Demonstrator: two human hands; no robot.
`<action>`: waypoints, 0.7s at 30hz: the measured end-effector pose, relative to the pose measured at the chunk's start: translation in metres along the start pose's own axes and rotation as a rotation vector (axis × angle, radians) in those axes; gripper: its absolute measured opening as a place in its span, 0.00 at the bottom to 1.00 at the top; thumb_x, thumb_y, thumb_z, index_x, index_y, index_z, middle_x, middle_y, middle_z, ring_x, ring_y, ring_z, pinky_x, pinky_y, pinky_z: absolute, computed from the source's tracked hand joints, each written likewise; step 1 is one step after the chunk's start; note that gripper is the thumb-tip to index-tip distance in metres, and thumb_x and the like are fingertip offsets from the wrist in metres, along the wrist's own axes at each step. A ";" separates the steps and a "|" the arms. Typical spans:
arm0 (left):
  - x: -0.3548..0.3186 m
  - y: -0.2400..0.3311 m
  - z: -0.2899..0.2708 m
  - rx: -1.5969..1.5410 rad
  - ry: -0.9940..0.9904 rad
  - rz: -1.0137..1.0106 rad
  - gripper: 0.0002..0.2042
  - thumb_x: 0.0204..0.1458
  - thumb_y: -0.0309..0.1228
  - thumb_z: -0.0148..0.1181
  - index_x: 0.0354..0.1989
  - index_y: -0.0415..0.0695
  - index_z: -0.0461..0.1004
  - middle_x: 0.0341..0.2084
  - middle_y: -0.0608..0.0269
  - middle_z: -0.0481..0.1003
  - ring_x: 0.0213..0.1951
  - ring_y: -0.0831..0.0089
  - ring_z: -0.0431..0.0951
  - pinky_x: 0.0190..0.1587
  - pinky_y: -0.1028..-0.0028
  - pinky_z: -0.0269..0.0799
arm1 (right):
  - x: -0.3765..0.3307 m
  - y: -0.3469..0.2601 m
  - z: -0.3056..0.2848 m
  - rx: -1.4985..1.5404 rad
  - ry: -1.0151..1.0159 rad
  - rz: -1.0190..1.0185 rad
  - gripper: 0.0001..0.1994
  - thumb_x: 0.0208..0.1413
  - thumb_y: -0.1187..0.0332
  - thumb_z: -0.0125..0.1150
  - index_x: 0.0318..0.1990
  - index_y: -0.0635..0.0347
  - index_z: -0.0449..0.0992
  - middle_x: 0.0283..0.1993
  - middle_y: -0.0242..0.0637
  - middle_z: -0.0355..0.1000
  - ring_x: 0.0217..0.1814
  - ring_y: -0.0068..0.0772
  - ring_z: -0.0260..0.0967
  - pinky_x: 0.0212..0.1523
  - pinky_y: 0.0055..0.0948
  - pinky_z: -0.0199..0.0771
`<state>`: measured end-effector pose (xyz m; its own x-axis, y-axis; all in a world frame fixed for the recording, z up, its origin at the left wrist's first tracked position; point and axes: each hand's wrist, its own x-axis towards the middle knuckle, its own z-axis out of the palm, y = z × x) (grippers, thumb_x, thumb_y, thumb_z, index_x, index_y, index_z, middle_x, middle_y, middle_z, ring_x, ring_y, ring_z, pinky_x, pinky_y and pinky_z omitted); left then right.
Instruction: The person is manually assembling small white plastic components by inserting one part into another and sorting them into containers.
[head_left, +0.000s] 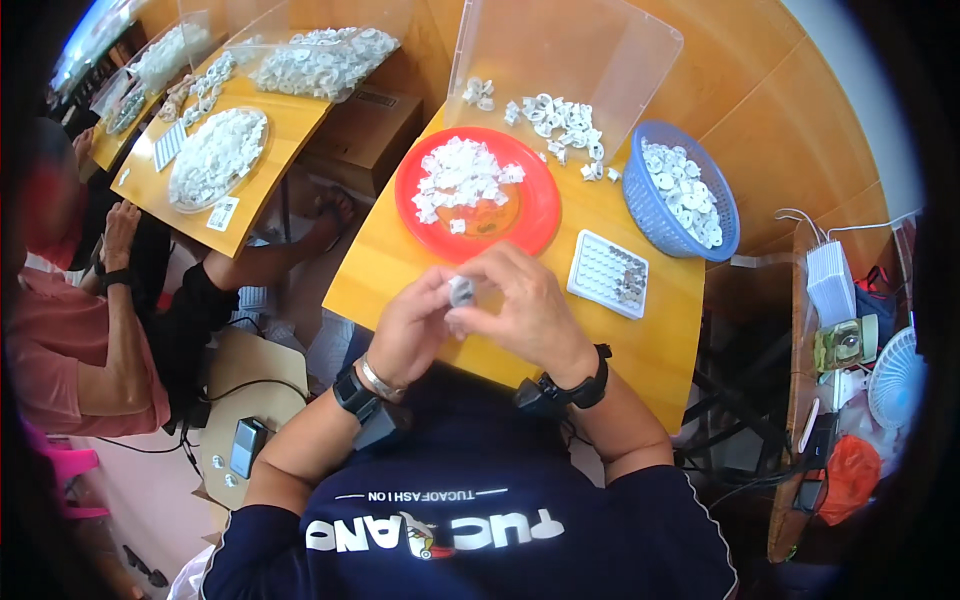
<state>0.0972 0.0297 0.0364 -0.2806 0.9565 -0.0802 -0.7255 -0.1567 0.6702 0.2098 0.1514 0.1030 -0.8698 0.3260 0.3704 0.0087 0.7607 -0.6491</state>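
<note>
Over the yellow wooden worktop's [660,350] near edge | left hand [410,325] fingers pinched on a small grey-white plastic piece [461,291]; right hand [530,315] fingers curved beside it, grip unclear | held centrally, probably for close view | long axis seemingly fore-aft, facing unclear | red round plastic plate [545,205] beyond, presumably for reach

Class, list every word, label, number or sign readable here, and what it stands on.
Navy T-shirt: large white lettering and a smaller line, upside down; wording not copied.
White label on the neighbouring table: too small to read.
Red plate: central marking, too blurred to read.
</note>
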 end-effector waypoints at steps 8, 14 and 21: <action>-0.004 -0.003 0.000 -0.190 -0.016 -0.042 0.12 0.60 0.33 0.47 0.44 0.37 0.68 0.32 0.64 0.71 0.32 0.77 0.72 0.36 0.77 0.68 | -0.013 -0.002 0.010 0.037 0.130 0.009 0.17 0.38 0.67 0.70 0.38 0.58 0.74 0.36 0.38 0.69 0.39 0.41 0.70 0.39 0.36 0.71; -0.003 -0.011 -0.013 -0.174 -0.109 -0.061 0.16 0.59 0.38 0.49 0.47 0.38 0.66 0.37 0.60 0.71 0.38 0.72 0.72 0.41 0.74 0.69 | -0.017 -0.003 0.012 -0.060 0.178 -0.013 0.15 0.38 0.67 0.71 0.36 0.57 0.75 0.36 0.37 0.69 0.39 0.40 0.70 0.38 0.35 0.71; -0.002 -0.017 -0.020 -0.258 -0.157 -0.071 0.16 0.60 0.36 0.44 0.49 0.37 0.67 0.39 0.58 0.73 0.41 0.69 0.73 0.45 0.71 0.70 | -0.016 -0.008 0.014 -0.043 0.218 -0.060 0.15 0.37 0.67 0.70 0.35 0.55 0.76 0.34 0.35 0.68 0.39 0.39 0.69 0.38 0.35 0.71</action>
<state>0.0978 0.0257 0.0103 -0.1372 0.9905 0.0086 -0.8811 -0.1260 0.4558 0.2168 0.1321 0.0928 -0.7421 0.3893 0.5457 -0.0148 0.8044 -0.5940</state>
